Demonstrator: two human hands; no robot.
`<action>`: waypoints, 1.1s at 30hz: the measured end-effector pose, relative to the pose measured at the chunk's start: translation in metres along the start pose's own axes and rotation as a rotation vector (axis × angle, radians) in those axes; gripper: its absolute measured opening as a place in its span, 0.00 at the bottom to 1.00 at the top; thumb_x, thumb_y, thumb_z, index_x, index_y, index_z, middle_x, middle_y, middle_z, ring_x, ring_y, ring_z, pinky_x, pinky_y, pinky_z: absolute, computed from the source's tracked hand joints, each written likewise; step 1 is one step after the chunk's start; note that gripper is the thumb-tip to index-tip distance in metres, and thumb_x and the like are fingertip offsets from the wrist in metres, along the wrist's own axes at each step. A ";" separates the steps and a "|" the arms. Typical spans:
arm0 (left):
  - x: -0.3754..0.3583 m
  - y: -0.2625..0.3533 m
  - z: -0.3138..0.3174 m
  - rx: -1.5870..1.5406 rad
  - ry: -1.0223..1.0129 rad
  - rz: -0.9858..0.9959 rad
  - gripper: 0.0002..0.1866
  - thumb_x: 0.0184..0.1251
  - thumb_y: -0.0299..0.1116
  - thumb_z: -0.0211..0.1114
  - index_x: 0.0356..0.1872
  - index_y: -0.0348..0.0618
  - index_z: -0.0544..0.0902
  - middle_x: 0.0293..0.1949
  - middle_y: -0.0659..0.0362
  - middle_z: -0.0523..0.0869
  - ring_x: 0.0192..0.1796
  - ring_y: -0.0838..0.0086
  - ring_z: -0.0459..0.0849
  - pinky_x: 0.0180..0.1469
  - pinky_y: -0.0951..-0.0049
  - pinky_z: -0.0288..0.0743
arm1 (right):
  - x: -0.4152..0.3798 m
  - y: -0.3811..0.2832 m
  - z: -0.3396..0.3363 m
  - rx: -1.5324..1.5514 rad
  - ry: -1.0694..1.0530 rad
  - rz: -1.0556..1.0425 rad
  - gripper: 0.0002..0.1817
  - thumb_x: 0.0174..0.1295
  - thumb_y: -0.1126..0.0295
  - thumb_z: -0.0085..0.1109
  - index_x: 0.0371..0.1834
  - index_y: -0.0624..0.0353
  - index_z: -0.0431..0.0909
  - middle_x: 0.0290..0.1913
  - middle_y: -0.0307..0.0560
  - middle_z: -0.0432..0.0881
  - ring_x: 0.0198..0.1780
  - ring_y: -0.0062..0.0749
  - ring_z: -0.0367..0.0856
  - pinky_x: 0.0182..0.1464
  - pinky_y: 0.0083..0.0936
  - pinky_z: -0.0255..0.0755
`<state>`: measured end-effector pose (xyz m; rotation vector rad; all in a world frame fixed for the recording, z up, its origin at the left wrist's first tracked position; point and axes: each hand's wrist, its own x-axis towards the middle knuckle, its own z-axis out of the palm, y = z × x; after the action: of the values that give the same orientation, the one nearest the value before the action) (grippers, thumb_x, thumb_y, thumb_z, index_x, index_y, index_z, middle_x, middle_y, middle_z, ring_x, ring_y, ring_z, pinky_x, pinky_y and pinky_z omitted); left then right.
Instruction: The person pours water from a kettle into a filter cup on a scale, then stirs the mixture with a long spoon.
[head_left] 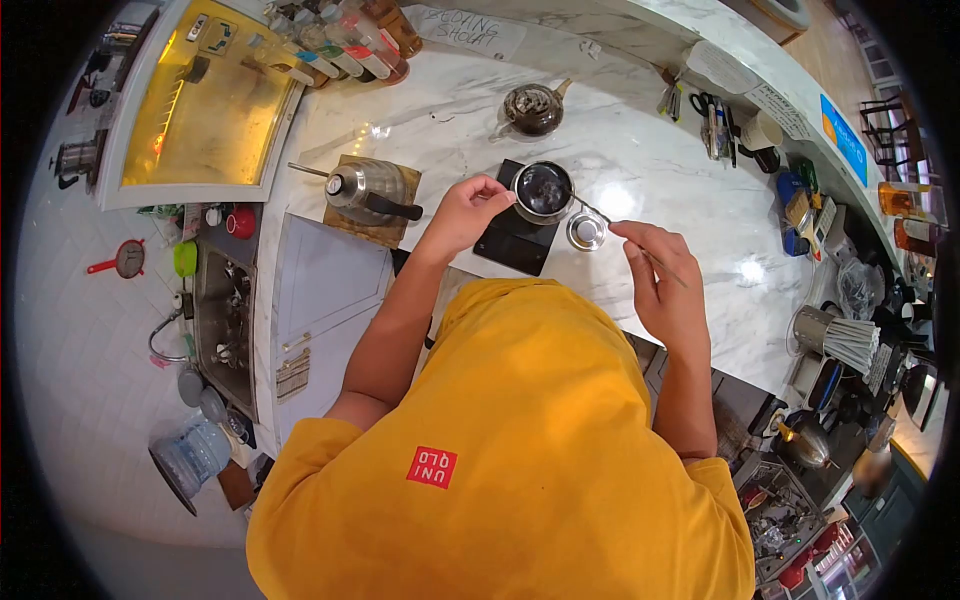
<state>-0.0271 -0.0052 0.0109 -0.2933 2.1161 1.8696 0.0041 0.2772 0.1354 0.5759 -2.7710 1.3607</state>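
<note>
A round pot [543, 192] of dark liquid stands on a flat black scale [512, 243]. My left hand [468, 214] is closed, thumb and finger pinched at the pot's left edge. Between the fingers of my right hand [662, 275] is a long thin stirring spoon [597, 210], slanting so its far end reaches into the pot; the tip is hidden in the liquid. Just right of the pot lies a small round lid [586, 231] with a pale knob. Farther back sits a glass teapot [533, 109] with dark contents.
On the left, a steel gooseneck kettle [368, 190] rests on a wooden board [400, 228]. Bottles [370, 52] line the back left, near a yellow-lit glass-door cabinet [205, 100]. A straw holder [815, 328], scissors [703, 104] and other tools line the right. A sink [215, 280] is far left.
</note>
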 end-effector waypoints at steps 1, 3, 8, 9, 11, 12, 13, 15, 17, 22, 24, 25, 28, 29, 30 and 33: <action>0.000 0.000 0.000 -0.005 0.000 0.001 0.08 0.67 0.34 0.71 0.37 0.39 0.84 0.32 0.67 0.82 0.34 0.85 0.75 0.39 0.81 0.71 | -0.001 0.000 0.001 0.004 -0.005 -0.029 0.11 0.66 0.79 0.57 0.48 0.57 0.82 0.44 0.47 0.87 0.41 0.43 0.81 0.47 0.32 0.70; 0.000 0.001 0.001 -0.015 -0.001 0.004 0.09 0.67 0.34 0.71 0.37 0.39 0.84 0.32 0.67 0.82 0.34 0.85 0.74 0.39 0.82 0.71 | 0.000 0.001 0.007 0.011 -0.011 -0.088 0.11 0.67 0.79 0.56 0.49 0.57 0.84 0.45 0.47 0.87 0.41 0.43 0.79 0.45 0.31 0.73; 0.001 -0.002 0.000 -0.012 0.005 -0.015 0.09 0.67 0.34 0.71 0.38 0.39 0.84 0.32 0.67 0.83 0.35 0.85 0.75 0.39 0.81 0.71 | 0.005 0.002 0.005 -0.015 0.027 -0.068 0.10 0.66 0.79 0.56 0.47 0.57 0.82 0.43 0.46 0.87 0.42 0.42 0.82 0.47 0.31 0.68; 0.000 -0.001 0.000 0.000 0.006 -0.021 0.09 0.67 0.34 0.71 0.38 0.39 0.84 0.33 0.66 0.83 0.35 0.85 0.75 0.40 0.81 0.71 | 0.004 0.003 0.002 -0.022 0.029 -0.067 0.10 0.66 0.79 0.56 0.47 0.56 0.82 0.44 0.46 0.87 0.42 0.42 0.82 0.47 0.31 0.68; -0.001 0.002 0.000 0.000 0.001 -0.015 0.09 0.67 0.35 0.71 0.38 0.39 0.84 0.33 0.66 0.83 0.35 0.85 0.75 0.40 0.81 0.71 | 0.001 0.003 0.000 -0.010 0.008 -0.047 0.10 0.66 0.79 0.56 0.47 0.57 0.82 0.43 0.45 0.87 0.41 0.42 0.82 0.46 0.31 0.68; -0.001 0.003 0.000 -0.001 -0.003 -0.011 0.09 0.67 0.35 0.71 0.38 0.39 0.84 0.33 0.66 0.83 0.35 0.85 0.75 0.40 0.81 0.71 | 0.001 0.002 0.002 -0.009 0.006 -0.057 0.09 0.66 0.79 0.56 0.47 0.57 0.82 0.42 0.45 0.87 0.40 0.42 0.81 0.46 0.31 0.68; -0.001 0.001 0.001 -0.016 -0.003 -0.006 0.09 0.67 0.35 0.71 0.38 0.39 0.84 0.33 0.66 0.83 0.35 0.85 0.75 0.40 0.81 0.71 | 0.000 0.000 0.003 -0.009 0.003 -0.066 0.09 0.66 0.79 0.56 0.46 0.57 0.82 0.42 0.45 0.87 0.40 0.41 0.81 0.46 0.31 0.68; 0.001 -0.001 0.001 -0.043 -0.003 0.007 0.09 0.67 0.35 0.71 0.38 0.39 0.84 0.32 0.67 0.83 0.35 0.85 0.75 0.40 0.81 0.71 | 0.004 0.000 0.008 -0.004 0.022 -0.086 0.09 0.66 0.78 0.57 0.46 0.57 0.82 0.41 0.46 0.87 0.40 0.42 0.82 0.46 0.31 0.68; 0.001 0.000 0.001 -0.020 -0.005 -0.010 0.09 0.67 0.35 0.71 0.38 0.39 0.85 0.33 0.67 0.83 0.35 0.85 0.75 0.41 0.81 0.71 | 0.006 -0.001 0.008 -0.013 0.019 -0.065 0.09 0.66 0.78 0.57 0.47 0.57 0.82 0.41 0.46 0.86 0.41 0.42 0.82 0.46 0.31 0.68; -0.001 0.004 -0.001 0.026 -0.011 -0.028 0.08 0.68 0.34 0.70 0.38 0.41 0.84 0.34 0.67 0.83 0.37 0.84 0.76 0.42 0.80 0.71 | 0.003 0.003 0.001 -0.037 0.011 -0.069 0.10 0.65 0.78 0.57 0.48 0.56 0.82 0.42 0.46 0.86 0.43 0.42 0.82 0.46 0.32 0.69; 0.000 0.001 -0.002 0.018 -0.034 -0.035 0.08 0.69 0.35 0.68 0.40 0.42 0.84 0.35 0.67 0.83 0.40 0.84 0.77 0.46 0.80 0.71 | 0.003 -0.001 0.004 -0.012 -0.005 -0.084 0.10 0.65 0.78 0.58 0.48 0.56 0.82 0.42 0.46 0.86 0.42 0.42 0.82 0.47 0.32 0.69; 0.001 0.001 -0.002 0.016 -0.036 -0.036 0.07 0.69 0.34 0.68 0.40 0.42 0.84 0.35 0.67 0.83 0.40 0.84 0.76 0.46 0.80 0.71 | 0.005 -0.003 0.006 0.000 -0.012 -0.092 0.10 0.65 0.78 0.58 0.48 0.56 0.82 0.42 0.46 0.86 0.42 0.42 0.82 0.47 0.32 0.69; 0.002 -0.002 -0.003 0.018 -0.038 -0.037 0.07 0.69 0.34 0.68 0.39 0.41 0.83 0.35 0.68 0.83 0.39 0.85 0.76 0.45 0.81 0.71 | 0.009 -0.002 0.006 -0.002 0.024 -0.072 0.10 0.64 0.79 0.59 0.47 0.57 0.81 0.42 0.46 0.86 0.42 0.42 0.82 0.47 0.33 0.69; 0.002 -0.003 -0.003 0.022 -0.042 -0.037 0.07 0.69 0.34 0.68 0.39 0.41 0.83 0.35 0.68 0.83 0.39 0.85 0.76 0.45 0.81 0.70 | 0.010 -0.002 0.005 -0.007 0.038 -0.063 0.10 0.64 0.79 0.59 0.47 0.57 0.81 0.42 0.46 0.86 0.42 0.42 0.82 0.46 0.33 0.69; 0.001 -0.003 -0.003 0.026 -0.044 -0.036 0.07 0.69 0.34 0.68 0.39 0.41 0.83 0.34 0.68 0.83 0.39 0.86 0.76 0.45 0.81 0.70 | 0.010 -0.001 0.003 -0.015 0.034 -0.057 0.10 0.64 0.79 0.59 0.47 0.57 0.81 0.41 0.46 0.86 0.42 0.42 0.82 0.46 0.33 0.69; 0.003 -0.007 -0.003 -0.003 -0.033 -0.010 0.07 0.69 0.33 0.69 0.38 0.41 0.84 0.33 0.69 0.82 0.36 0.86 0.75 0.43 0.81 0.70 | 0.005 0.000 -0.001 -0.027 0.014 -0.051 0.10 0.64 0.79 0.59 0.47 0.57 0.81 0.41 0.46 0.86 0.42 0.42 0.82 0.47 0.33 0.69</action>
<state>-0.0275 -0.0089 0.0038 -0.2718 2.0869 1.8593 -0.0010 0.2758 0.1370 0.6295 -2.7391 1.3099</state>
